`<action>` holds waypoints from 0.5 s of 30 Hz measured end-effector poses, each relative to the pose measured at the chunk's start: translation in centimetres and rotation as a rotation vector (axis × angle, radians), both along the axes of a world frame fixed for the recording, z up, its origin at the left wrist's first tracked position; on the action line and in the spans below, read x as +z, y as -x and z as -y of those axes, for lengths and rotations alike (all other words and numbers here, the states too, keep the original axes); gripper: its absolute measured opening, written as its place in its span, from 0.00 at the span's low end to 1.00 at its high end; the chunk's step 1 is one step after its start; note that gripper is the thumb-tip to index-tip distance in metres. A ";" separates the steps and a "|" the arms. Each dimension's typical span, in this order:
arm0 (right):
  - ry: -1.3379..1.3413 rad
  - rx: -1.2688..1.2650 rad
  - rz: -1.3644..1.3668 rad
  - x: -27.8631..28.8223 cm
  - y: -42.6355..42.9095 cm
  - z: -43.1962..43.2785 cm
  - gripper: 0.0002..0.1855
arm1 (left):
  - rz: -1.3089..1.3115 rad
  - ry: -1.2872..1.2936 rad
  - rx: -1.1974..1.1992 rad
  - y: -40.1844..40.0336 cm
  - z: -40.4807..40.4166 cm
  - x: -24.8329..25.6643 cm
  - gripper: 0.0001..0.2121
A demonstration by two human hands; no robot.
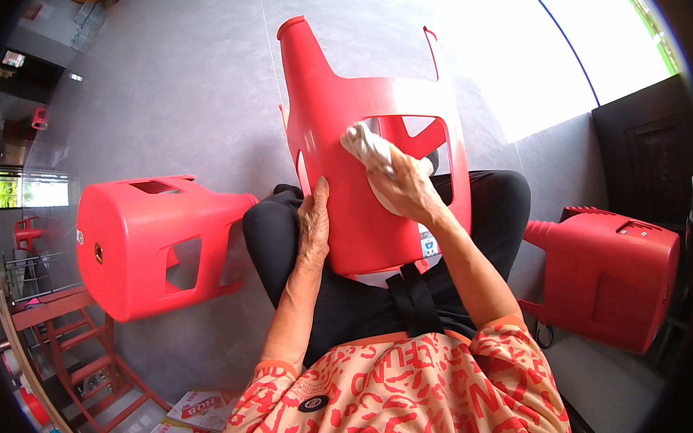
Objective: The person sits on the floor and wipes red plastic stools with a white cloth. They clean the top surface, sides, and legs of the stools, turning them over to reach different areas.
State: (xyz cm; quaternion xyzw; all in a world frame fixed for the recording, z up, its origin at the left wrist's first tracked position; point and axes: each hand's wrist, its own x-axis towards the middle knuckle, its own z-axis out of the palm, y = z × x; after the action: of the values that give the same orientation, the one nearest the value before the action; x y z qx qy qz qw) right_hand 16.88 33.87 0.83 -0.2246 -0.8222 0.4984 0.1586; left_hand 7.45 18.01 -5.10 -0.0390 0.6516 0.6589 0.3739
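A red plastic stool (350,152) lies tipped over in my lap, its legs pointing away from me. My left hand (314,220) grips the stool's left side, with the thumb on the red surface. In my right hand (404,181) is a crumpled white cloth (368,147), pressed to the panel beside the stool's large cut-out. Part of the right hand's fingers is hidden behind the cloth and the panel edge. A sticker (429,244) is on the panel near the seat end.
One more red stool (150,253) lies on its side to my left, and another (605,277) to my right. A red-brown wooden rack (91,368) stands at lower left, near printed cartons (201,409). Grey floor (182,90) stretches ahead towards a dark door (644,150) at right.
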 end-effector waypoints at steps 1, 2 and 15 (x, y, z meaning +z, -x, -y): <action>-0.080 0.047 0.070 0.4 -0.9 0.2 0.24 | 0.004 0.002 -0.010 0.0 -0.1 0.4 0.29; -0.161 0.094 0.140 1.0 -1.7 0.5 0.24 | 0.008 0.004 -0.020 -0.1 -0.1 0.8 0.30; -0.768 -0.122 0.015 1.0 3.9 1.9 0.20 | 0.022 0.016 -0.009 -0.1 -0.3 0.7 0.29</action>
State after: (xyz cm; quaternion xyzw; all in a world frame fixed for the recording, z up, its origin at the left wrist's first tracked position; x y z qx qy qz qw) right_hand 12.95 32.00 1.86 -0.2010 -0.9353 0.1420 0.2543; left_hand 7.59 18.27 -4.36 -0.0462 0.6528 0.6515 0.3838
